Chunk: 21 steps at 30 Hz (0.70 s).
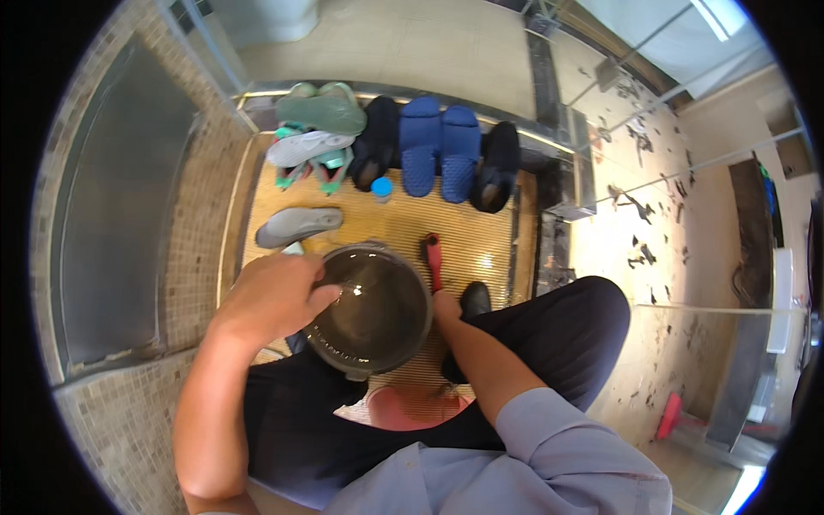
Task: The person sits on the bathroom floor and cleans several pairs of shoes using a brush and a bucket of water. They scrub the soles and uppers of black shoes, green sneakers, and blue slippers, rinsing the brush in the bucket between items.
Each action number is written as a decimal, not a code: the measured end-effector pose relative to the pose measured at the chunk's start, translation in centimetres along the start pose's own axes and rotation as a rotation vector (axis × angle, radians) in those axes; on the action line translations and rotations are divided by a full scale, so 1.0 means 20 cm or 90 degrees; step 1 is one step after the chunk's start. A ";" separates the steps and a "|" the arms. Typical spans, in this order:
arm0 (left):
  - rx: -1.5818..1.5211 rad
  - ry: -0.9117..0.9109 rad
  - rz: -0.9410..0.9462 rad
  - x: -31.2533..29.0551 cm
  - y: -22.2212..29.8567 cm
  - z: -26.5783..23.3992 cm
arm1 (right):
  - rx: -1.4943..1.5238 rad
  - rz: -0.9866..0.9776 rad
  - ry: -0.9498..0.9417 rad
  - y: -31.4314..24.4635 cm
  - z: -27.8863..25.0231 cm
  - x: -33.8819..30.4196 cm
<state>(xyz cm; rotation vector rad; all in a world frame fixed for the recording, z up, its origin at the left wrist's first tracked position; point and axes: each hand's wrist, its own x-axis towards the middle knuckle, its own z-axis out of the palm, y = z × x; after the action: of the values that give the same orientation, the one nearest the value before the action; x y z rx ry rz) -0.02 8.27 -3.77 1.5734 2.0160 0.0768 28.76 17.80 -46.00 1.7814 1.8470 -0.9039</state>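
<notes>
A round dark grey bucket (369,322) is between my knees, tilted so I look into it. Bright glints show inside, as if from water. My left hand (279,296) is closed over its left rim, with the thumb on the inner side. My right hand (444,302) reaches down at the bucket's right side. Its fingers are hidden behind the rim. A red handle (434,259) with a dark end points away from that hand, but whether the hand grips it cannot be seen. Beyond the bucket, a grey shoe (299,226) lies on the ribbed mat (395,223).
Along the step stand stacked green and grey shoes (318,116), black shoes (496,167) and blue slippers (421,142). A blue-capped bottle (382,189) stands before them. A pink basin-like thing (412,408) is below me. Right, dark scraps (644,253) litter the pale floor.
</notes>
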 end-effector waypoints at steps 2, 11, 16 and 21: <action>-0.012 -0.056 -0.042 0.03 0.06 -0.03 | -0.009 0.042 -0.037 -0.02 -0.04 -0.03; -0.025 0.000 -0.013 0.04 0.07 0.00 | -0.080 -0.233 -0.200 -0.08 -0.25 -0.06; -0.023 0.002 -0.026 0.02 0.07 0.00 | -0.147 -0.282 -0.269 -0.35 -0.74 -0.03; -0.027 0.002 -0.039 0.00 0.08 -0.05 | -0.118 -0.287 -0.189 -0.40 -1.60 -0.11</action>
<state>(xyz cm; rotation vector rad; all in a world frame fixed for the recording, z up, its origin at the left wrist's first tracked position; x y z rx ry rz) 0.97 9.09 -2.28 1.4849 2.0498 0.0971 25.63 38.83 -20.62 1.0707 2.0833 -1.0479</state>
